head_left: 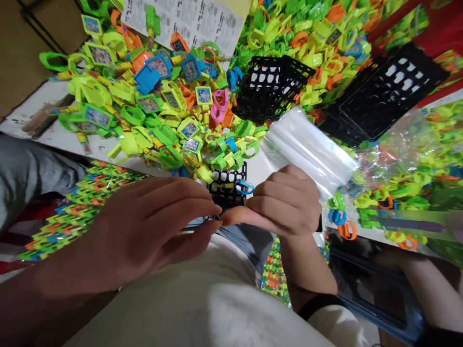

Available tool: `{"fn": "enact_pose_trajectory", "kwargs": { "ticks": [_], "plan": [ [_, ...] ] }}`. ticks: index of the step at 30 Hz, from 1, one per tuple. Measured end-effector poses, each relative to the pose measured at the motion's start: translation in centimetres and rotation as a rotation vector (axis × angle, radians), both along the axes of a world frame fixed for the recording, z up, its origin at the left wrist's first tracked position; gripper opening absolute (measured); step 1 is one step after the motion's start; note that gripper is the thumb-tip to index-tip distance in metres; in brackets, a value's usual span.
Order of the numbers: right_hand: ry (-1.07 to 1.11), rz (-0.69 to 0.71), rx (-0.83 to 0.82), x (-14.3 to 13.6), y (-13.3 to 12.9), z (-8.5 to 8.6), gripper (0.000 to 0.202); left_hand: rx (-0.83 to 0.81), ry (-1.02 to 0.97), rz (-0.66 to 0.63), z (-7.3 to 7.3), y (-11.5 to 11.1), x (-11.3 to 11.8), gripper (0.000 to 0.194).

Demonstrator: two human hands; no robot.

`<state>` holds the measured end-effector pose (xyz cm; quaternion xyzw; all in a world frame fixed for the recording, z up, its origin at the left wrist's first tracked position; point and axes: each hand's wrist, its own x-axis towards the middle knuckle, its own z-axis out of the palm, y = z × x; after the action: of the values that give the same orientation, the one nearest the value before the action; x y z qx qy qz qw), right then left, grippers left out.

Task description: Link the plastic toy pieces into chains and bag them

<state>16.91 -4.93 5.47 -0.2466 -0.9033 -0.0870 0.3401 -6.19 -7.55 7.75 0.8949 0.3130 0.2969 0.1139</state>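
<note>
My left hand [155, 217] comes in from the left, thumb and fingertips drawn together in a pinch. My right hand [285, 202] has its fingers curled, and its thumb reaches across to the left fingertips. Anything held between them is too small or hidden to make out. Just beyond the fingertips is a small black mesh basket [217, 198], partly covered by my hands. At it lie a blue plastic band [245, 187] and a small yellow-and-red stick [227, 185].
A heap of toy watches [148, 103] covers the table ahead. Two black baskets [267, 86] [390, 91] lie beyond, near clear plastic bags [311, 144]. A label sheet [191, 21] is at the back. Another person's arm [427, 284] shows at right, a grey trouser leg [36, 173] at left.
</note>
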Motion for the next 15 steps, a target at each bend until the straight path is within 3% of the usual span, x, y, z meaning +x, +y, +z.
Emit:
{"fn": "enact_pose_trajectory", "kwargs": {
  "ticks": [5,11,15],
  "plan": [
    [-0.060,-0.028,0.015,-0.1,0.1,0.2,0.046,-0.143,-0.039,0.050,-0.1,-0.3,0.8,0.006],
    [-0.163,-0.108,0.111,-0.5,-0.4,0.6,0.043,-0.115,-0.045,0.148,-0.4,-0.4,1.2,0.013],
    [-0.185,-0.114,0.154,-0.7,-0.6,0.8,0.041,-0.187,-0.040,0.158,-0.6,-0.3,1.2,0.009]
  ]
}}
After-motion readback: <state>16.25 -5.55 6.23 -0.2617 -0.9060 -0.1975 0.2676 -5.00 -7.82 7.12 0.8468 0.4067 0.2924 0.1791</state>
